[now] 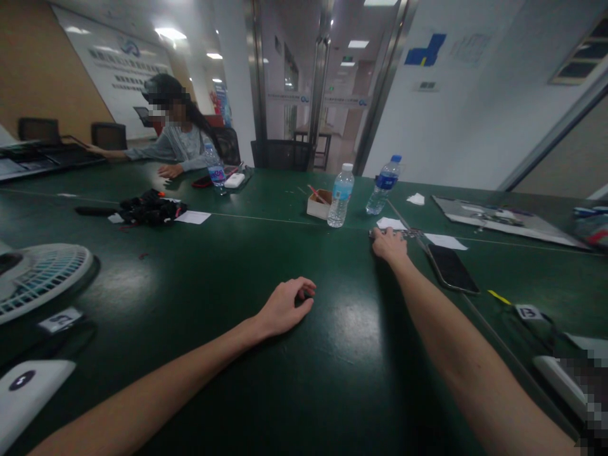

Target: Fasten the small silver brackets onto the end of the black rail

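The right hand was at a patterned strip on the tabletop.
White paper lay just beyond; whether that grip held the strip was unclear. The left hand, its grip half open, held nothing.

- Left hand: bare; slim build, rounded back, thumb distinct from slender fingers. Nails too small to make out.
- Left forearm: bare up to the picture's lower edge; smooth outline, tapering evenly to a narrow wrist.
- Right hand: bare; slim, similar in build; finger detail blurred.
- Right forearm: bare; appears broad near the lower edge, tapering towards the hand.
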`<state>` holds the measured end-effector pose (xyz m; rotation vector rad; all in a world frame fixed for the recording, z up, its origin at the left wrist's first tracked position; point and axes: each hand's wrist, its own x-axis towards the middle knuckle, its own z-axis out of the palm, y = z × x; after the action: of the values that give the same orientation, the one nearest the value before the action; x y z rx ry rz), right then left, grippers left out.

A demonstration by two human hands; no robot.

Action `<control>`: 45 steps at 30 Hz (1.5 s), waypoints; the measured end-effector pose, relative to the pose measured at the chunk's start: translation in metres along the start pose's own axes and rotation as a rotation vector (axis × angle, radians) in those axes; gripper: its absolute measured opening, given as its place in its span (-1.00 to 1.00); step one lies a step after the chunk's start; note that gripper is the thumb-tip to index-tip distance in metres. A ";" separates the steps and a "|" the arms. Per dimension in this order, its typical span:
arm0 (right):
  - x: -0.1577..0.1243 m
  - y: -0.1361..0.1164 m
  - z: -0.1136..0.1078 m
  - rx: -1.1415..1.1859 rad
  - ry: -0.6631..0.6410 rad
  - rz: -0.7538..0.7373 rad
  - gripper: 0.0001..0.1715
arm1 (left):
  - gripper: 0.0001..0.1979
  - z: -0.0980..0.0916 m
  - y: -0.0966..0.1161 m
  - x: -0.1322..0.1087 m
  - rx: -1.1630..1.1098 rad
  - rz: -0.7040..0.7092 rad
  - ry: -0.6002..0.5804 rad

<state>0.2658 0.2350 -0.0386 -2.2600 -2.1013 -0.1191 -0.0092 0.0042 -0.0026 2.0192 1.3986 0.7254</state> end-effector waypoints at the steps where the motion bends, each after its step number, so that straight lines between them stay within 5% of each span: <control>1: 0.000 0.000 0.000 0.003 0.004 0.002 -0.48 | -0.75 0.000 0.000 0.000 0.002 0.003 0.004; 22: 0.001 0.002 -0.001 -0.002 -0.044 -0.009 -0.50 | -0.75 0.002 -0.005 0.000 -0.016 0.027 -0.005; 33: -0.005 0.011 0.000 0.006 -0.028 -0.118 -0.25 | -0.75 0.003 -0.004 0.001 0.020 0.022 0.000; 40: -0.013 0.011 0.001 0.026 0.016 -0.131 -0.41 | -0.75 0.002 -0.003 0.000 0.011 0.014 -0.014; 45: -0.010 0.013 0.002 0.009 -0.003 -0.163 -0.34 | -0.75 0.001 -0.004 0.001 0.015 0.009 -0.017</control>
<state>0.2786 0.2248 -0.0414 -2.0826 -2.2801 -0.1129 -0.0102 0.0059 -0.0061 2.0405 1.3898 0.7019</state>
